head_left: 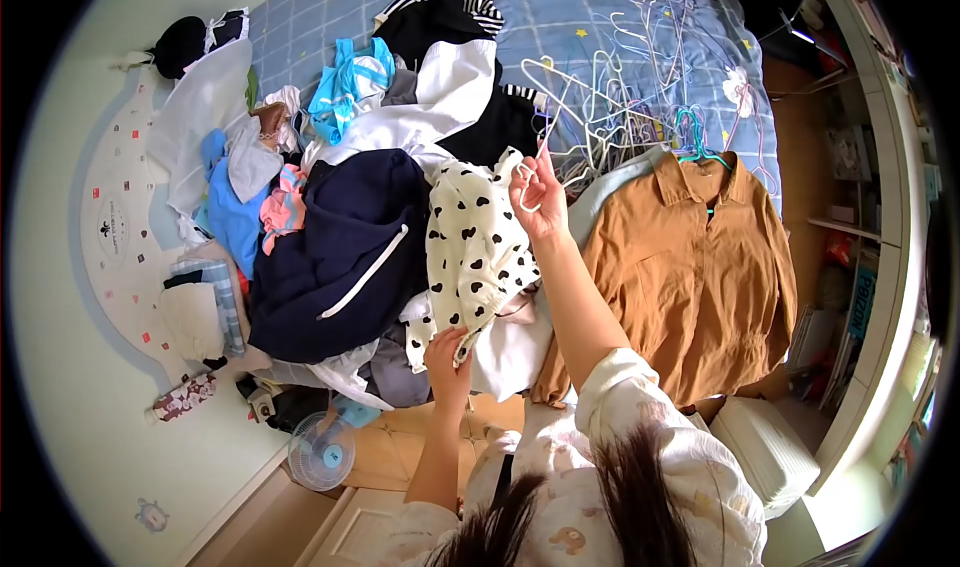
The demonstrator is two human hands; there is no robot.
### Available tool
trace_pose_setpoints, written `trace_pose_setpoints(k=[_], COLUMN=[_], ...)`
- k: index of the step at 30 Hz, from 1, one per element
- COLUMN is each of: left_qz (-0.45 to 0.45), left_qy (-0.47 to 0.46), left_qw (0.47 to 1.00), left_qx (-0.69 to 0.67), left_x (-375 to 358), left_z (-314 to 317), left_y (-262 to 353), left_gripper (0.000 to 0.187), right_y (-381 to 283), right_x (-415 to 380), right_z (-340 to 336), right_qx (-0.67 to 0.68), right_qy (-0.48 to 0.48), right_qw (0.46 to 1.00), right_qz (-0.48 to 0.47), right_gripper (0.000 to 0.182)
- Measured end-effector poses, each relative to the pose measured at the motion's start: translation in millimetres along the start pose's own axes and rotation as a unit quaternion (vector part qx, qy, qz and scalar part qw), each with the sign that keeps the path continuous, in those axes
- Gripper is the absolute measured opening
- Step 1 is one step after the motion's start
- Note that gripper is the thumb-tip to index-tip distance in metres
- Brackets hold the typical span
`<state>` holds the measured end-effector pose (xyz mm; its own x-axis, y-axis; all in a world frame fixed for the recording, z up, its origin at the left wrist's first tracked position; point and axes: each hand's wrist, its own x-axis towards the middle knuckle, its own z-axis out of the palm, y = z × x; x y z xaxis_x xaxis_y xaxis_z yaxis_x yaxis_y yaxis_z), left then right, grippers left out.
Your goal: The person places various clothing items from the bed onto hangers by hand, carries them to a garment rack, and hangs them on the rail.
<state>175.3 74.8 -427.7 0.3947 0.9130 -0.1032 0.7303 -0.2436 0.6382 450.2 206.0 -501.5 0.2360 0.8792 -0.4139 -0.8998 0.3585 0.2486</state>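
Note:
My right hand point(540, 195) is closed around a white hanger point(527, 189), raised at the edge of the hanger pile. My left hand point(446, 359) is closed on the lower end of a cream garment with black hearts point(470, 237), which lies across the clothes in front of me. Directly left of that garment is a dark navy hooded top point(350, 247) with a white drawstring. To the right, a brown collared shirt point(700, 267) lies spread out with a teal hanger point(697, 147) at its neck.
Many tangled hangers point(610, 97) lie on the blue bedspread point(540, 17). Piled clothes, including a white one point(455, 87) and a blue one point(235, 202), cover the left side. A small fan point(321, 451) stands at the lower left, and shelves point(850, 227) line the right.

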Motion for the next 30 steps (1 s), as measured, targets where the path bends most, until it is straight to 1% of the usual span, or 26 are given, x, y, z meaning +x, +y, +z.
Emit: trace_pose_setpoints(k=[1, 3, 5, 7, 9, 10, 11, 14, 15, 17, 19, 20, 21, 22, 23, 25, 27, 29, 30], left_qz=[0.000, -0.002, -0.001, -0.017, -0.032, -0.037, -0.040, -0.045, -0.043, -0.050, -0.064, -0.046, -0.027, -0.007, -0.010, -0.017, -0.004, 0.012, 0.026], left_qy=[0.007, 0.020, 0.023, 0.011, 0.008, 0.007, 0.007, 0.008, 0.007, 0.001, -0.012, 0.001, 0.014, 0.027, 0.026, 0.027, 0.032, 0.045, 0.056], left_qw=[1.000, 1.000, 1.000, 1.000, 0.999, 0.999, 0.999, 0.998, 0.999, 0.998, 0.997, 0.998, 0.999, 0.999, 0.999, 0.999, 0.999, 0.998, 0.997], left_qx=[0.000, 0.001, -0.006, -0.002, -0.014, -0.020, -0.023, -0.030, -0.030, -0.036, -0.049, -0.047, -0.046, -0.045, -0.034, -0.013, -0.032, -0.042, -0.042], left_x=[-1, -2, -6, -7, -11, -13, -14, -19, -22, -27, -25, -24, -17, -12, -12, -8, -4, -3, 0], left_z=[1, 1, 5, 4, 5, 5, 5, 10, 12, 18, 18, 18, 11, 7, 6, 1, -3, -7, -11], left_y=[-1, -4, -10, -10, -12, -14, -16, -23, -28, -37, -38, -37, -24, -15, -11, -6, -4, -1, 3], left_gripper=[0.024, 0.024, 0.025, 0.026, 0.026, 0.027, 0.027, 0.026, 0.025, 0.024, 0.022, 0.021, 0.020, 0.019, 0.018, 0.016, 0.014, 0.014, 0.014], right_y=[7, 25, 49, 64, 73, 76, 78, 92, 96, 106, 106, 105, 101, 96, 91, 80, 74, 75, 77], right_x=[2, -4, -23, -35, -43, -48, -53, -81, -94, -116, -115, -114, -107, -97, -84, -57, -36, -30, -25], right_z=[2, 6, 12, 2, -2, 2, -1, 9, 10, 11, 22, 30, 48, 68, 89, 135, 176, 224, 240], right_qx=[-0.055, -0.140, -0.211, -0.282, -0.340, -0.324, -0.309, -0.352, -0.349, -0.364, -0.369, -0.372, -0.400, -0.403, -0.406, -0.372, -0.416, -0.398, -0.403], right_qy=[-0.035, -0.048, -0.006, -0.024, 0.010, 0.007, -0.015, -0.008, -0.047, -0.035, -0.067, -0.084, -0.075, -0.092, -0.111, -0.133, -0.182, -0.204, -0.225], right_qw=[0.998, 0.989, 0.977, 0.957, 0.933, 0.934, 0.935, 0.902, 0.894, 0.875, 0.867, 0.864, 0.860, 0.864, 0.867, 0.882, 0.863, 0.867, 0.860], right_qz=[-0.022, -0.025, 0.018, 0.060, 0.120, 0.150, 0.176, 0.249, 0.278, 0.318, 0.327, 0.329, 0.308, 0.287, 0.265, 0.258, 0.220, 0.219, 0.217], right_gripper=[0.042, 0.047, 0.050, 0.052, 0.049, 0.047, 0.048, 0.050, 0.050, 0.051, 0.051, 0.052, 0.052, 0.052, 0.053, 0.051, 0.048, 0.044, 0.042])
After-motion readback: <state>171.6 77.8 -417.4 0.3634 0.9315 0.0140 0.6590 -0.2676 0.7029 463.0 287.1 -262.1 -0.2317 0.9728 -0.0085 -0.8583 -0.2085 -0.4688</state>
